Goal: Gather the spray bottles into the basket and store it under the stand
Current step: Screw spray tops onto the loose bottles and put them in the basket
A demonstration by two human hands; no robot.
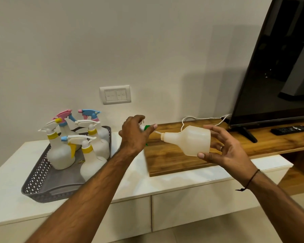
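Head view: a white bottle body (pixel 188 140) is held on its side in the air between both hands, over the wooden stand top (pixel 167 155); its base is cupped loosely by the spread fingers of the right hand (pixel 225 148); the neck points left toward the left hand (pixel 135 135), which is closed around the green-and-white spray head (pixel 146 127), the dip tube bridging the two; long axis runs left-right, roughly level; the grey basket (pixel 42 179), already loaded with five spray bottles (pixel 60 151), sits further left on the white cabinet, nearer the left hand.
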